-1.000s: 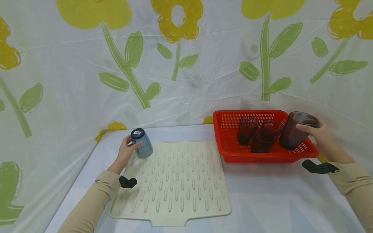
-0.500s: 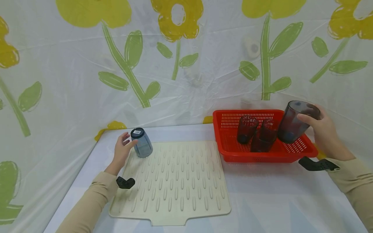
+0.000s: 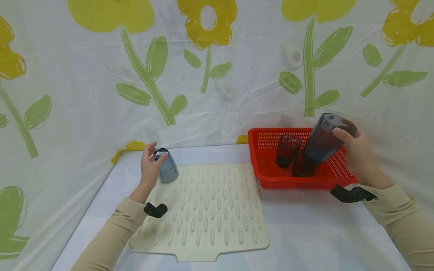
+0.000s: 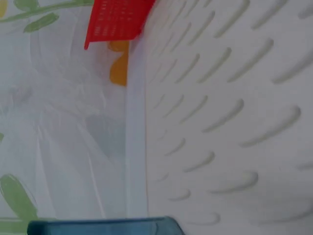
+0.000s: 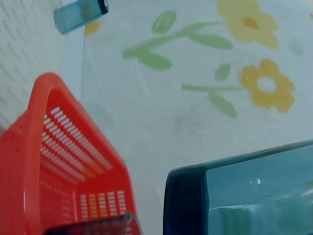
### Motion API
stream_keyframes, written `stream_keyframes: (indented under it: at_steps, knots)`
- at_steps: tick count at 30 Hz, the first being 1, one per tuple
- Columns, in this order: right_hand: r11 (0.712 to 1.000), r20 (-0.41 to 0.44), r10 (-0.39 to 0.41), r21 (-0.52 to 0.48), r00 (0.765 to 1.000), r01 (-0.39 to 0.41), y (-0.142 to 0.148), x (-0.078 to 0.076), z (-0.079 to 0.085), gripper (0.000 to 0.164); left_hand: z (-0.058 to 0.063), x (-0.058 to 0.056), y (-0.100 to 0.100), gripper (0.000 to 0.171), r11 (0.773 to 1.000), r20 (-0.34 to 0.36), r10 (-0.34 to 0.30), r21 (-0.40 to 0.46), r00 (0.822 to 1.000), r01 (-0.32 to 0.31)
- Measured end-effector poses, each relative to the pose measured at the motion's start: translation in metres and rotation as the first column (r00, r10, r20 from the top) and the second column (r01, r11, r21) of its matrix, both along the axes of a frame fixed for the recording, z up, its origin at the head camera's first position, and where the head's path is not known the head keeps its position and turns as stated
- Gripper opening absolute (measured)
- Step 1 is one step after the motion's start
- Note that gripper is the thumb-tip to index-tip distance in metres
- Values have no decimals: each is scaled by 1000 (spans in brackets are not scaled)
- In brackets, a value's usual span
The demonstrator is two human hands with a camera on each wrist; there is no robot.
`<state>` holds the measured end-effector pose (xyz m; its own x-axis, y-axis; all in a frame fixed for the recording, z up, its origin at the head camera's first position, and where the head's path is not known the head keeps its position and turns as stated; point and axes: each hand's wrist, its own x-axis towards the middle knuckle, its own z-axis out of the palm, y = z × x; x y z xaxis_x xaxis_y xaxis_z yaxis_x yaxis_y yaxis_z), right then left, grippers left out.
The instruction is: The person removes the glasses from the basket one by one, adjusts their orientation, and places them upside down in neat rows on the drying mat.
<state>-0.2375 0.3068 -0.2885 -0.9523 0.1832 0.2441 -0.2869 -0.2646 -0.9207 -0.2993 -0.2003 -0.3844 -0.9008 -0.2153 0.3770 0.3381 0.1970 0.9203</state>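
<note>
My right hand (image 3: 361, 152) grips a large smoky-blue drinking glass (image 3: 322, 137), tilted with its mouth up, over the right part of the red basket (image 3: 301, 184). The same glass (image 5: 244, 196) fills the lower right of the right wrist view. Two smaller glasses stay in the basket: one glass (image 3: 287, 150) leans at the left, the other glass (image 3: 301, 167) is partly hidden behind the held one. At the far left corner of the cream drying mat (image 3: 207, 210), a blue glass (image 3: 168, 171) stands upside down. My left hand (image 3: 150, 165) is beside it, fingers loosely spread.
The mat lies on a white table (image 3: 305, 226), with its spout edge toward me. Behind the table hangs a white curtain (image 3: 230, 101) printed with yellow flowers. The basket stands at the back right, close to the curtain.
My right hand has lifted the large glass off the basket floor and moved it left. My left hand has let go of the upside-down glass and risen slightly beside it.
</note>
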Motion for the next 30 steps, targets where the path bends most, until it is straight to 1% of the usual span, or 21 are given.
stream_keyframes:
  at_steps: [2, 6, 9, 12, 14, 16, 21, 24, 30]
  knots:
    - [1000, -2, 23, -12, 1000, -23, -5, 0, -1, 31, 3, 1, 9, 55, 999, -11, -43, 27, 999, 44]
    - [999, 3, 37, -10, 999, -37, -15, 1, -4, 33, 6, 4, 27, 55, 989, -37, -127, 72, 991, 129]
    - [1000, 10, 6, 18, 1000, -7, -24, 1, -7, 35, 11, 9, 43, 55, 978, -63, -183, 94, 981, 188]
    - [999, 13, -27, 45, 1000, 26, -32, 1, -11, 35, 13, 12, 59, 55, 969, -83, -223, 89, 971, 230]
    - [997, 18, -32, 77, 999, 30, -37, 1, -13, 34, 13, 13, 67, 55, 962, -97, -250, 86, 963, 259]
    - [994, 34, -31, 102, 999, 28, -42, 1, -15, 37, 12, 14, 75, 55, 956, -103, -272, 86, 957, 281]
    - [989, 93, -2, 150, 996, -12, -52, 1, -19, 50, 11, 17, 90, 57, 934, -106, -323, 122, 940, 335]
    - [987, 102, 27, 152, 994, -42, -59, 2, -21, 50, 11, 19, 98, 59, 922, -92, -348, 144, 933, 358]
    - [989, 76, 62, 132, 995, -72, -75, 1, -27, 45, 8, 22, 110, 61, 905, -56, -388, 164, 920, 392]
